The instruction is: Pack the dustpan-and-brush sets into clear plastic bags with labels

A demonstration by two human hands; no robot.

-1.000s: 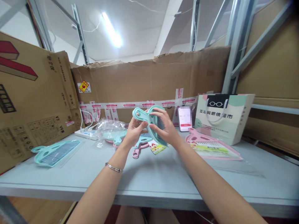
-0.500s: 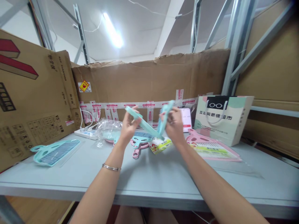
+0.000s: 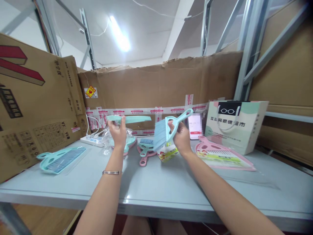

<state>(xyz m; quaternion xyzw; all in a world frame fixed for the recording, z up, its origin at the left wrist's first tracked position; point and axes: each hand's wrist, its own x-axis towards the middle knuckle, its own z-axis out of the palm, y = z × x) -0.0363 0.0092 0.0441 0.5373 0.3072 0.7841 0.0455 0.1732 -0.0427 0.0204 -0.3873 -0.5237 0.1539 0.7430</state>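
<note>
My left hand (image 3: 119,132) is closed round the handle of a flat teal dustpan (image 3: 133,119), held level above the table. My right hand (image 3: 180,134) grips the handle of a small teal brush (image 3: 164,130), its blue bristles pointing down and left. The two pieces are held apart, roughly a hand's width between them. Below them on the grey table (image 3: 156,186) lie more teal and pink brush pieces (image 3: 146,148) and a printed label card (image 3: 167,153).
A bagged teal dustpan set (image 3: 60,159) lies at the left, a bagged pink set (image 3: 221,156) at the right. A phone (image 3: 195,125) and a paper gift bag (image 3: 236,125) stand behind. Crumpled clear plastic (image 3: 112,133) and a power strip (image 3: 91,140) sit at the back. Cardboard walls enclose the table.
The teal brush and dustpan, held nested together a second ago, have been pulled apart. My left hand carried the dustpan left, my right hand took the brush right.
</note>
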